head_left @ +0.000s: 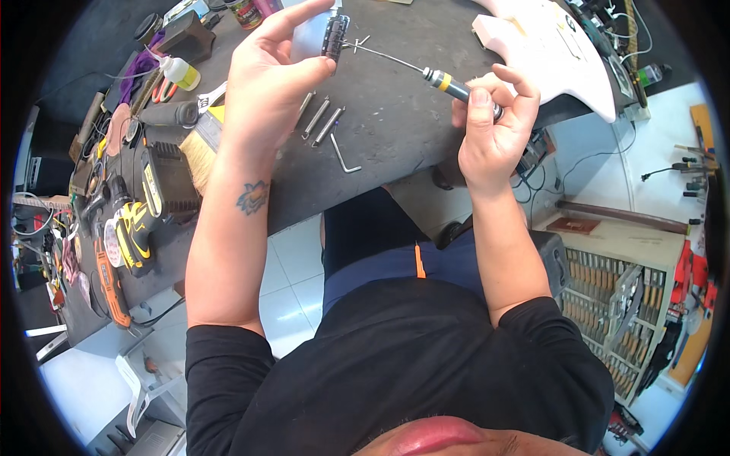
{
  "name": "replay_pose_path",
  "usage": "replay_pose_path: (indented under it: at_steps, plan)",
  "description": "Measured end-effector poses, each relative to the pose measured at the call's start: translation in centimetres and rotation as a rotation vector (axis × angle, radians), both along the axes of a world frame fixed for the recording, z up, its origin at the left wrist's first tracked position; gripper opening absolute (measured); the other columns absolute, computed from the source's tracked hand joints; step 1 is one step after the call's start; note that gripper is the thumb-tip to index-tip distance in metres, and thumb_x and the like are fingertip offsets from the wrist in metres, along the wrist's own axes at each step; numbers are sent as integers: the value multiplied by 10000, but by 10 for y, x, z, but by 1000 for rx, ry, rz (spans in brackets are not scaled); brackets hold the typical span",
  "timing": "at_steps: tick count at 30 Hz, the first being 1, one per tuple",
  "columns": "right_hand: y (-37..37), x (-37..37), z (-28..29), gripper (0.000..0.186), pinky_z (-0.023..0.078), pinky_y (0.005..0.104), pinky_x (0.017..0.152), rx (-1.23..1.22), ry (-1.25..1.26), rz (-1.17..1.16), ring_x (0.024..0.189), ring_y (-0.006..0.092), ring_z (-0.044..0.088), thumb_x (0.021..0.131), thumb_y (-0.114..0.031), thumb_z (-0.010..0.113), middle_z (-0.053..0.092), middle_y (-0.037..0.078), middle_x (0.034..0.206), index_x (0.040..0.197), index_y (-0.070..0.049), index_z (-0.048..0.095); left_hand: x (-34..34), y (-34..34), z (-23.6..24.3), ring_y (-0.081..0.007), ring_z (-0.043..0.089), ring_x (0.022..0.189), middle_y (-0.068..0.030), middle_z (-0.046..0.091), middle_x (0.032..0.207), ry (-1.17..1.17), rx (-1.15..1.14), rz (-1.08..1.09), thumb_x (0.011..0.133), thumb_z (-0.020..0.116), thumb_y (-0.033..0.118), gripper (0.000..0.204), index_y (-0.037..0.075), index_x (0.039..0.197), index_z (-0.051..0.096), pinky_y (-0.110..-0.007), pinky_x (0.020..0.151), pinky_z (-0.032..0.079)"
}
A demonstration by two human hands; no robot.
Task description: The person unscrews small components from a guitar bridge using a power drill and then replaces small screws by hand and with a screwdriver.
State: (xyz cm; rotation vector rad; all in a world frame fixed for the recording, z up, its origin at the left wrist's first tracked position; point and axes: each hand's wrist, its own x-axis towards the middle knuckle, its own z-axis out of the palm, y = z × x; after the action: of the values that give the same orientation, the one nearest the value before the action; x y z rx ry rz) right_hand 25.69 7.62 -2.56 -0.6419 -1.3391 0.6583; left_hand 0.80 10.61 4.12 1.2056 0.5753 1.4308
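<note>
My left hand (262, 83) is raised over the dark workbench, its thumb and fingers closed on a guitar bridge (334, 39) with a row of small dark saddles and a pale, shiny flat side. From the right, my right hand (493, 129) grips a screwdriver (449, 82) by its dark handle with a yellow band. Its thin shaft points left, and the tip is at or close to the saddles; I cannot tell if it touches. Below the left hand lie several metal springs (327, 126) and an L-shaped hex key (344, 156).
A white guitar body (544, 57) lies at the bench's right. Along the left are a wide brush (204, 148), a glue bottle (181, 74), a black battery charger (169, 178), a yellow-black power tool (135, 235) and an orange tool (112, 285). A file rack (608, 304) stands lower right.
</note>
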Motion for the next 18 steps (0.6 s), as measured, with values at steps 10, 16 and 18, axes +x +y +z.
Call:
replay_pose_path:
  at_steps: [10, 16, 18]
  plan:
    - [2, 4, 11, 267, 456, 192, 655, -18, -227, -48, 737, 52, 578, 973, -63, 707, 646, 12, 886, 1214, -9, 607, -4, 3, -7, -157, 654, 1102, -128, 654, 1255, 53, 14, 58, 766, 684, -158, 653, -96, 1400, 541, -277, 921, 535]
    - [1, 13, 21, 292, 446, 195, 635, -419, -194, 260, 773, 31, 594, 938, -109, 776, 702, 33, 943, 1162, 5, 627, -1, -6, 8, -156, 636, 1114, -116, 645, 1251, 145, -7, 137, 753, 656, -149, 649, -85, 1392, 558, -274, 942, 510]
    - [11, 14, 24, 305, 473, 230, 626, -401, -334, 265, 738, 62, 620, 910, -134, 805, 723, 33, 891, 1138, -13, 643, 1, -7, 11, -168, 626, 1142, -114, 640, 1256, 148, -46, 125, 744, 654, -143, 644, -77, 1379, 577, -285, 974, 498]
